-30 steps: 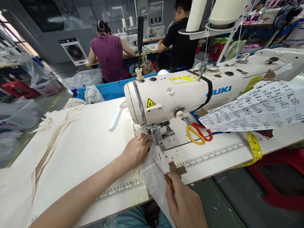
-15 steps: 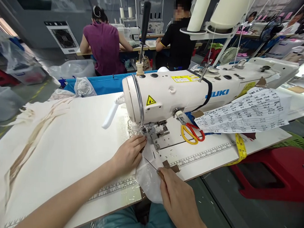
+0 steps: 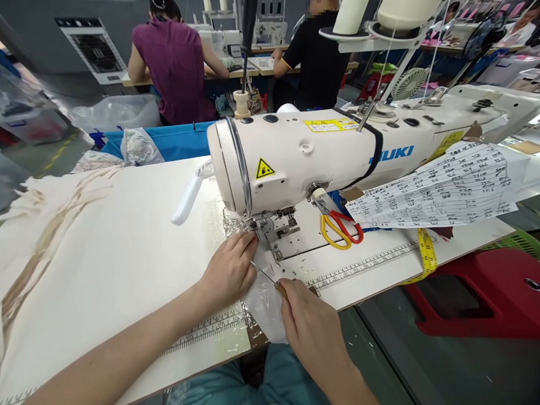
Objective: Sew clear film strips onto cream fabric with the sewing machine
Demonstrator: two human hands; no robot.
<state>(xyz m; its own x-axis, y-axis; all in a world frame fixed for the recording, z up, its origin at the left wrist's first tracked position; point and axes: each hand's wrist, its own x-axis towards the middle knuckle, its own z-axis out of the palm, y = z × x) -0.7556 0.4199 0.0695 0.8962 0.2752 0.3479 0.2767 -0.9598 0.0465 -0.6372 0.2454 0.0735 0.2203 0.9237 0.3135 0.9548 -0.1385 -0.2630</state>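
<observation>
My left hand is at the needle area of a white sewing machine, its fingers curled and pressed together on a sheer white fabric. That fabric hangs over the table's front edge towards my lap. An awl with a thin metal shaft and a wooden handle is gripped in my right hand. The awl's tip points up and left, close to my left fingertips. My fingers hide part of the fabric's edge near the presser foot.
Yellow-and-red-handled scissors hang by the machine, beside a handwritten sheet. A yellow tape measure drapes over the table edge. Cream fabric strips lie at left. A red stool stands at right. Two people sit working beyond.
The awl's tip has come closer to my left fingertips, and my right hand has shifted slightly up and left. The camera view has shifted a little.
</observation>
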